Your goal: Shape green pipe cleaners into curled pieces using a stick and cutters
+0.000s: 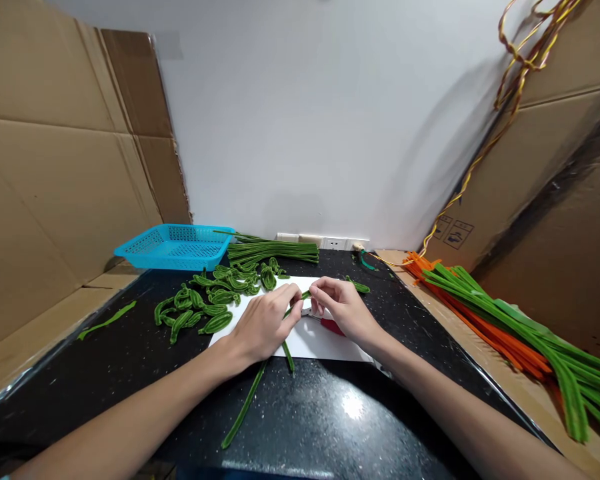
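**Pinched stem at risk of slipping or kinking off the mark**

A slip is judged the likeliest fault: the green pipe cleaner [244, 405] is held only by fingertips at its upper end, and its long free tail trails back across the black counter [130, 360] towards the person. If the tail is dragged or caught by the left forearm, the stem could be pulled out of the pinch, or a bend could be set in the wrong place. A second risk is seen in the red-handled tool [333, 327], which lies on the white sheet [320, 347] directly under the right hand [343, 308]; it could be knocked, or a finger nicked on it.

Both hands are closed on the stem. It is gripped by the left hand [265, 323] between thumb and forefinger, and by the right hand in a matching pinch just beside it, a short green stretch being visible between the two grips above the sheet. A shorter green end is seen beneath the left hand at the sheet's near edge; whether it belongs to the same stem cannot be told. A pile of bent green pieces [205, 307] lies near, to the left.
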Tool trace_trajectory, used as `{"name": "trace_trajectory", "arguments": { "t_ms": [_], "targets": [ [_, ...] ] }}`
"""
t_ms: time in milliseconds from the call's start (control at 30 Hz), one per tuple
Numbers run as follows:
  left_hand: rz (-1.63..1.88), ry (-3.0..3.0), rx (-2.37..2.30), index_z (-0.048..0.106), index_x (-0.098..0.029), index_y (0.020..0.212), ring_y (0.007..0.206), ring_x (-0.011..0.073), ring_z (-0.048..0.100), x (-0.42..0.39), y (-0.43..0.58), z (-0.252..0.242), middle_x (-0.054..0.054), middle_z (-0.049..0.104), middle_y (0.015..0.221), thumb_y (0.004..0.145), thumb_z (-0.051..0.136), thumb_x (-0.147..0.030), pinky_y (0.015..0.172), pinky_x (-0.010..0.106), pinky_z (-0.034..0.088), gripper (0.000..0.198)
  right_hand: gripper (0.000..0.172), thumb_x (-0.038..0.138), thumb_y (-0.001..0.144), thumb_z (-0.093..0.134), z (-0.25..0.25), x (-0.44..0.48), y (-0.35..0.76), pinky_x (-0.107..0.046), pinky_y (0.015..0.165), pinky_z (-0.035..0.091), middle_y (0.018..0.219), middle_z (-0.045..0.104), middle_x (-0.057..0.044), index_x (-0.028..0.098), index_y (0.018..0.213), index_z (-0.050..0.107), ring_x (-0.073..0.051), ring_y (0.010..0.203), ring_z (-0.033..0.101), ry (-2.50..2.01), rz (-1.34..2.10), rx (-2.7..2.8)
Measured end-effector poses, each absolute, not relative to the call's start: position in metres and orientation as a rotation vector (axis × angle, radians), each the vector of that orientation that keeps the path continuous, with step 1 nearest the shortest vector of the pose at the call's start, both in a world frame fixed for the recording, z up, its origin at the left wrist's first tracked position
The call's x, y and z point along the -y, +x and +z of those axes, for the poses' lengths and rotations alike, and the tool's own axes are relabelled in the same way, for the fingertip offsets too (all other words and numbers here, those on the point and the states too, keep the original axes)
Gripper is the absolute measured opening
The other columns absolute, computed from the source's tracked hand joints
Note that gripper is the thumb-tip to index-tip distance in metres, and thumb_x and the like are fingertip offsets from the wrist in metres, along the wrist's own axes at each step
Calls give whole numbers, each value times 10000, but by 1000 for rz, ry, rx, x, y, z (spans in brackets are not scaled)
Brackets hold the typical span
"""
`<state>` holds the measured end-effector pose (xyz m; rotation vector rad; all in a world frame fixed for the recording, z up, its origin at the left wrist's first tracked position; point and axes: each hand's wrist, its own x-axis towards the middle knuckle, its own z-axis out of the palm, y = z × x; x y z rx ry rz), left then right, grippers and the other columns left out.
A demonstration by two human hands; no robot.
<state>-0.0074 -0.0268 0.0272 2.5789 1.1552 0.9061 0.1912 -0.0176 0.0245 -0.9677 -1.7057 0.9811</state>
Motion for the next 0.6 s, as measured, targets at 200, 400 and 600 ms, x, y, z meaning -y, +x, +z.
{"name": "trace_trajectory", "arguments": {
  "t_ms": [200, 400, 600],
  "targets": [
    [897, 2595, -1123, 574, -216, 1037, 856, 179, 643, 26, -8, 27, 24, 670, 989, 1050, 392, -293, 760, 299, 468, 198, 435, 550, 947, 570, 26, 17, 191, -284, 635, 439, 623, 588, 4, 182, 718, 607, -137, 592, 519, -931, 987, 1718],
    [869, 2622, -1128, 591, -229, 1100, 907, 186, 667, 25, -8, 26, 33, 690, 1050, 1058, 381, -315, 797, 294, 489, 231, 476, 522, 990, 497, 30, 22, 191, -272, 613, 443, 639, 577, -9, 183, 667, 580, -145, 614, 530, -1013, 883, 1789],
    [863, 2624, -1181, 564, -232, 1039, 803, 173, 648, 28, -8, 28, 4, 679, 954, 1052, 396, -315, 707, 281, 442, 188, 352, 453, 990, 537, 33, 27, 189, -281, 634, 476, 672, 605, -4, 181, 792, 638, -145, 623, 556, -978, 825, 1746]
  ]
}}
